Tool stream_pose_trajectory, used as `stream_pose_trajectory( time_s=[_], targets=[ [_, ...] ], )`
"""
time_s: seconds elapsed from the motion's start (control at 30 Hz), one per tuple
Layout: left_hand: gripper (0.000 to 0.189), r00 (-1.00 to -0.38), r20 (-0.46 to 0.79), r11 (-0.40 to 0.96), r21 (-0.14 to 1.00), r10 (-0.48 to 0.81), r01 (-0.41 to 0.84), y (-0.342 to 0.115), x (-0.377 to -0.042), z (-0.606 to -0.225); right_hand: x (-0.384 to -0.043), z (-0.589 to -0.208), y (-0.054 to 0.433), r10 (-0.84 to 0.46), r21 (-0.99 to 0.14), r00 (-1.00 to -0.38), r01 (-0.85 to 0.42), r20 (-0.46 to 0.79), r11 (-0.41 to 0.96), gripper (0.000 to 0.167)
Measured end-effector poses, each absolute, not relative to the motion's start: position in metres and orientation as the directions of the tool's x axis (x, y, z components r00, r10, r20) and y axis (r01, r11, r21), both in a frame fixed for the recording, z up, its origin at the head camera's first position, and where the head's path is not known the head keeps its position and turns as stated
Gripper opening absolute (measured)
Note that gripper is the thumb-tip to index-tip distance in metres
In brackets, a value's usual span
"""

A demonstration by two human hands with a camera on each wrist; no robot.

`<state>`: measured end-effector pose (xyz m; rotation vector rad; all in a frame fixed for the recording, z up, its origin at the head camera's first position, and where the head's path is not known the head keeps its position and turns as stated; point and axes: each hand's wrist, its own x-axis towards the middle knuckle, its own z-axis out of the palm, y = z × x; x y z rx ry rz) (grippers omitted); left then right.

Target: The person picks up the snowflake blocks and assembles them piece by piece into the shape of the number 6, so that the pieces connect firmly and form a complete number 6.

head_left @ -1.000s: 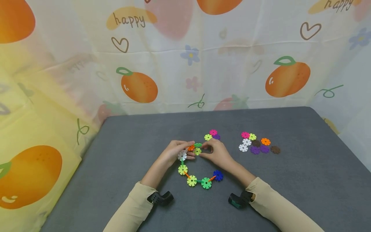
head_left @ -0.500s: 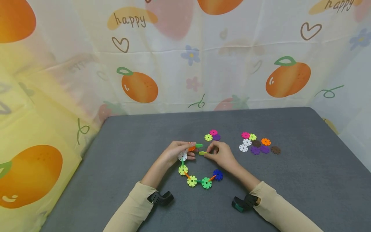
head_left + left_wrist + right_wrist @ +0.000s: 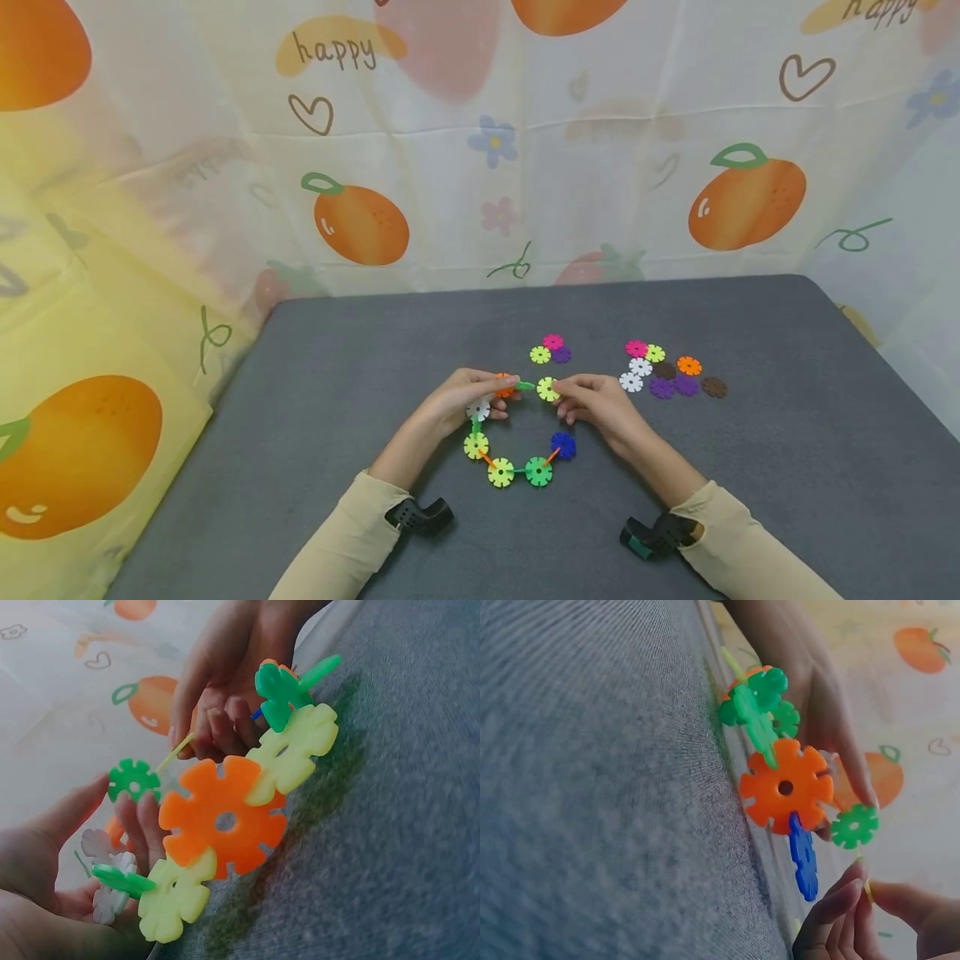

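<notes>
A curved chain of interlocking plastic snowflake discs hangs from my left hand [image 3: 457, 400], which pinches it near an orange disc [image 3: 504, 385] and a green end disc [image 3: 135, 781]. From there it runs through a white disc [image 3: 478, 408], yellow discs [image 3: 500, 472] and a green disc [image 3: 538, 472] to a blue disc [image 3: 563, 445] at its other end. My right hand [image 3: 603, 406] pinches a yellow disc [image 3: 547, 389] between thumb and finger. In both wrist views this disc is edge-on, its tip at the green end disc's rim; whether they interlock I cannot tell.
Behind the hands on the grey table [image 3: 360, 333] lie loose pink [image 3: 552, 342], yellow [image 3: 540, 355] and purple discs [image 3: 561, 355]. Further right is a larger group with white [image 3: 631, 382], orange [image 3: 689, 366], purple and brown discs [image 3: 714, 387]. A printed cloth [image 3: 450, 208] hangs behind.
My right hand has moved right with the yellow disc, which turned edge-on and then face-on again in the head view. The left hand and chain have shifted slightly right.
</notes>
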<state>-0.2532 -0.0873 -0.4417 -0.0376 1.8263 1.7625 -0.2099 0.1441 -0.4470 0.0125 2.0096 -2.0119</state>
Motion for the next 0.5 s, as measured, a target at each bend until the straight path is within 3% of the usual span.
stream_pose_trajectory(
  time_s=[0.5],
  targets=[
    [0.034,-0.824,-0.423,0.14,0.905,0.376,-0.401,-0.0813,-0.2464,-0.4422,-0.2088,-0.4477,0.1446,-0.264,-0.974,-0.94,0.224,-0.214,-0.01,0.031]
  ],
)
